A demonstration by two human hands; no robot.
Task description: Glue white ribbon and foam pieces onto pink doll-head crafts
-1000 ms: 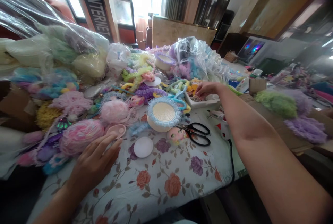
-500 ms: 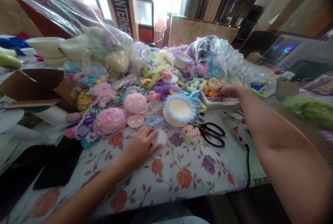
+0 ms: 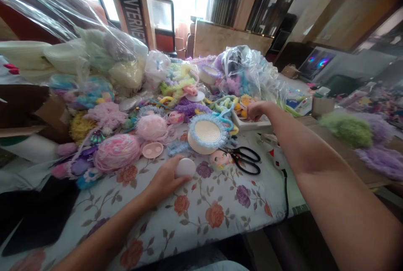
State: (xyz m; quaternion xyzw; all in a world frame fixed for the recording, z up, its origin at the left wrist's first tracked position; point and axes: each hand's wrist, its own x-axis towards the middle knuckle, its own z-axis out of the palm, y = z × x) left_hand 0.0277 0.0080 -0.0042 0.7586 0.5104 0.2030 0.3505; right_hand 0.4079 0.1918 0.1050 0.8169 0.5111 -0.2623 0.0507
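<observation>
My left hand (image 3: 166,176) is closed around the edge of a round white disc (image 3: 185,167), thumb and fingers on its rim, low over the flowered cloth. Out to the right, my right hand (image 3: 254,110) reaches down into a white tray (image 3: 252,126) that holds small yellow-orange pieces (image 3: 244,109). Its fingertips are hidden, so what they touch I cannot make out. Between my hands stands a cream round box (image 3: 206,134) with fluffy blue trim. In front of it lie black-handled scissors (image 3: 247,159) and a doll-face piece (image 3: 220,159).
Pink yarn balls (image 3: 117,152) and a pink oval piece (image 3: 153,150) lie left of the box. A glue gun (image 3: 277,157) with a black cord lies at the right. Behind are clear plastic bags (image 3: 248,69); a cardboard box (image 3: 31,109) stands at the far left.
My left hand has taken hold of the white disc, which is now tilted up off the cloth. My right hand has dipped deeper into the tray. The view has turned slightly right.
</observation>
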